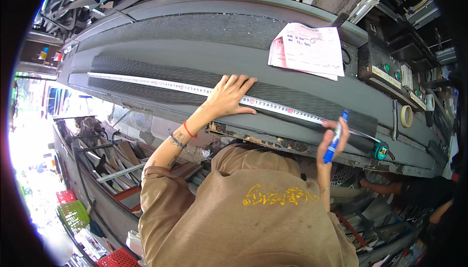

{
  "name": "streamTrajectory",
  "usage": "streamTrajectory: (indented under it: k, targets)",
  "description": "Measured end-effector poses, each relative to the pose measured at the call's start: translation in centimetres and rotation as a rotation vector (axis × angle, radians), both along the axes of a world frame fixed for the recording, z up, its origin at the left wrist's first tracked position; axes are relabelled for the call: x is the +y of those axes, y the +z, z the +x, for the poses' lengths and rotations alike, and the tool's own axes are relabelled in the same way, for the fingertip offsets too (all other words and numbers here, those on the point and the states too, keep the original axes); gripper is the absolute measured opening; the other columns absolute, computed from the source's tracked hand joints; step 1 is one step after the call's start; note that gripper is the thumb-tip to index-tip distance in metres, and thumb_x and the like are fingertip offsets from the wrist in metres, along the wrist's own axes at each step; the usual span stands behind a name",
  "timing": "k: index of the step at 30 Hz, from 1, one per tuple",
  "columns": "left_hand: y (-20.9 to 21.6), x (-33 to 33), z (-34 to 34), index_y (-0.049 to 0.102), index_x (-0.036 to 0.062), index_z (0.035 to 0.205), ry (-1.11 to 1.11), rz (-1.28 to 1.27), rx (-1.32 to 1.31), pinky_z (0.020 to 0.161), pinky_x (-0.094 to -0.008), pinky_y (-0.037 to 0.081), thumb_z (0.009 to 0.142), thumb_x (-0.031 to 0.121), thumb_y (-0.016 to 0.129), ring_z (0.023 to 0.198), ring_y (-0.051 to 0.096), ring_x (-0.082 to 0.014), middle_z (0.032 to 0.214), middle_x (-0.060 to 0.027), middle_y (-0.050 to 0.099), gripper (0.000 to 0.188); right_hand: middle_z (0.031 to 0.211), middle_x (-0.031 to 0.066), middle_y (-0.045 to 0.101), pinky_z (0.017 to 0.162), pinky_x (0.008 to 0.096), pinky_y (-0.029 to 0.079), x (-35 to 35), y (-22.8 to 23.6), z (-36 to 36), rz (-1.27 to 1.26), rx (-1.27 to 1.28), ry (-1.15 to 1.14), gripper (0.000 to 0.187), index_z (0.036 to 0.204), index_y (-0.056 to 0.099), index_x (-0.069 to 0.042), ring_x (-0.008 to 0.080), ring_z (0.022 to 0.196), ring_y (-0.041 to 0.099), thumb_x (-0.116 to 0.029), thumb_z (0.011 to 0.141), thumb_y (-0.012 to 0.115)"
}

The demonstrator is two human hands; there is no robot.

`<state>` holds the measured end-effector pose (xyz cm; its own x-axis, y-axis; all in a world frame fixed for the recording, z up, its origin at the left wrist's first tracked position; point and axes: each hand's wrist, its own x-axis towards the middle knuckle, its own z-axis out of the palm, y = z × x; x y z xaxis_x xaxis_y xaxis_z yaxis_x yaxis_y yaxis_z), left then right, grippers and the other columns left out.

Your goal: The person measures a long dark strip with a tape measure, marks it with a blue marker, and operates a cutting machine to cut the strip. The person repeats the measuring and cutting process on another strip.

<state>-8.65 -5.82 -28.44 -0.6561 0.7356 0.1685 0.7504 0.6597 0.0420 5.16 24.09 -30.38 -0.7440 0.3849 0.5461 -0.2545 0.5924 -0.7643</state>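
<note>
A dark, finely ribbed strip of material [312, 96] lies lengthwise on the grey bench, with the white blade of a tape measure [170, 86] stretched along it. My left hand [228, 96] lies on the blade and strip near the middle, fingers spread, covering a short piece of the blade. The teal tape measure case [380, 149] rests at the right end by the bench's front edge. Between my right fingers is a blue marker pen [332, 148], held upright and capped-looking at its lower end. My right hand [341, 134] is just over the blade's right part.
Pink and white paper slips [312, 52] with handwriting lie at the back of the bench. At right stand a control box [390, 74] with green buttons, and a tape roll [406, 116]. Another person's arm [382, 187] shows lower right. Offcuts fill a rack [117, 164] below left.
</note>
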Motion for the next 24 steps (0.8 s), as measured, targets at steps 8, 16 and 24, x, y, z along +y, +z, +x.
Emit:
streamTrajectory:
  k: [8,16,24]
  targets:
    - [0.1,-0.3,-0.1,0.045,0.0045,0.132,-0.025,0.069,-0.056,0.087,-0.0399,0.039,0.073,0.069,0.058,0.103,0.049,-0.0270,0.119,-0.0124,0.052,0.088,0.092,0.0111,0.057,0.071,0.0300,0.048,-13.3,-1.4,-3.2,-0.472,0.067,0.437,0.044,0.121,0.047,-0.001,0.0169,0.077,0.056,-0.031,0.091,0.060]
    - [-0.8,-1.0,-0.3,0.048,0.0002,0.128,-0.093,0.237,0.042,0.082,-0.0369,0.039,0.070,0.067,0.061,0.097,0.048,-0.0235,0.109,-0.0101,0.053,0.090,0.066,0.0060,0.053,0.074,0.0290,0.043,-14.7,-1.6,-3.5,-0.431,-0.070,0.251,0.026,0.110,0.051,-0.001,0.0140,0.066,0.054,-0.020,0.092,0.053]
    - [-2.4,-0.9,-0.3,0.056,-0.0021,0.115,-0.077,0.300,0.163,0.084,-0.0346,0.036,0.059,0.071,0.065,0.101,0.046,-0.0222,0.106,-0.0102,0.055,0.092,0.067,0.0071,0.053,0.061,0.0258,0.042,-15.1,-2.4,-3.5,-0.178,-0.049,0.259,0.027,0.105,0.055,0.002,0.0133,0.060,0.052,-0.020,0.091,0.056]
